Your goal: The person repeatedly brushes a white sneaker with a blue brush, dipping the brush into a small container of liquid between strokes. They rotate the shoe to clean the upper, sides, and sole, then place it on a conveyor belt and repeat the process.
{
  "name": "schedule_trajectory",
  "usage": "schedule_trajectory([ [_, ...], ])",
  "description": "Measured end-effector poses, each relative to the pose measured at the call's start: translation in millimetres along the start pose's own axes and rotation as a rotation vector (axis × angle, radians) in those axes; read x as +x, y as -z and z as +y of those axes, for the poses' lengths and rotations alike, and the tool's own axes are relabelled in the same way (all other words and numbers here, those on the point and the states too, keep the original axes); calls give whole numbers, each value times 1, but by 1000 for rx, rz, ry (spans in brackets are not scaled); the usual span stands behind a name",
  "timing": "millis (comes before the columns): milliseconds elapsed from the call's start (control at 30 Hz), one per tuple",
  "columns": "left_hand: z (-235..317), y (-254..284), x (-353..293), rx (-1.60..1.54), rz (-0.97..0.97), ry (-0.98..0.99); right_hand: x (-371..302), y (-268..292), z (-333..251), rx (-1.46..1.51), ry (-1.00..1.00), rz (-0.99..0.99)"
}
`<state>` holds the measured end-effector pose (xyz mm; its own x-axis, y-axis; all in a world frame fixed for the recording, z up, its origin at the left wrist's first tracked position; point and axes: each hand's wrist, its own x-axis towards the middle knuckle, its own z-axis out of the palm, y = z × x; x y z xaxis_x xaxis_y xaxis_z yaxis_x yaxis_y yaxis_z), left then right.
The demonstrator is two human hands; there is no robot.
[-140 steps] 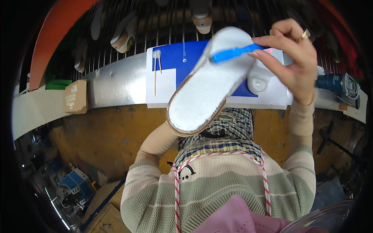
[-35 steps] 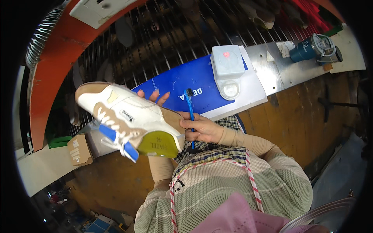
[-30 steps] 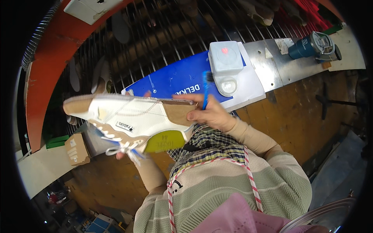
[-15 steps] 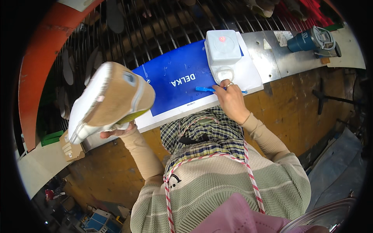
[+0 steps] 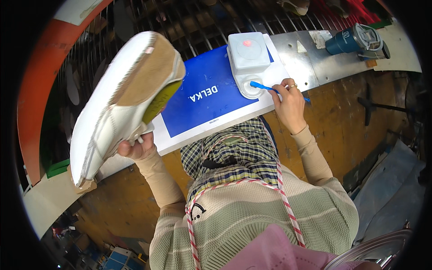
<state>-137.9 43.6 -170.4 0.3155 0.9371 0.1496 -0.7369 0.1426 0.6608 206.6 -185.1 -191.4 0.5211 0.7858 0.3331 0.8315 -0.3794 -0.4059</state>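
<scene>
A white and tan shoe (image 5: pixel 118 105) rests in the left hand (image 5: pixel 138 148), rising above it and leaning, heel up and toe down to the left. Its white sole faces left, away from the right hand; a moment ago the shoe lay nearly level, its side showing. The left hand grips it from below on the laced side, some fingers hidden behind it.

The hands are well apart. The right hand (image 5: pixel 290 102) pinches a blue brush (image 5: pixel 266 87) between thumb and fingers, its handle poking out to the right. The brush, earlier against the sole, is now at the small round cup (image 5: pixel 251 92) of a white dispenser (image 5: pixel 247 54), left of the right hand, so the shoe goes unbrushed for now. Whether the bristles are dipped is unclear. The right forearm slants in from the lower right. Between the hands lies a blue-and-white board (image 5: pixel 194 105).
</scene>
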Motion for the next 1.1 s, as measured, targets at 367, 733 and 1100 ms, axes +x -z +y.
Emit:
schedule_trajectory([
  [367,-22,-36,5,248,-35,144,3,-23,20,115,-53,-93],
  [733,-26,-101,26,1202,-510,-786,51,2,-25,1508,-522,-404],
  [1100,-6,-135,21,1308,-697,-939,148,29,-128,1176,218,233],
])
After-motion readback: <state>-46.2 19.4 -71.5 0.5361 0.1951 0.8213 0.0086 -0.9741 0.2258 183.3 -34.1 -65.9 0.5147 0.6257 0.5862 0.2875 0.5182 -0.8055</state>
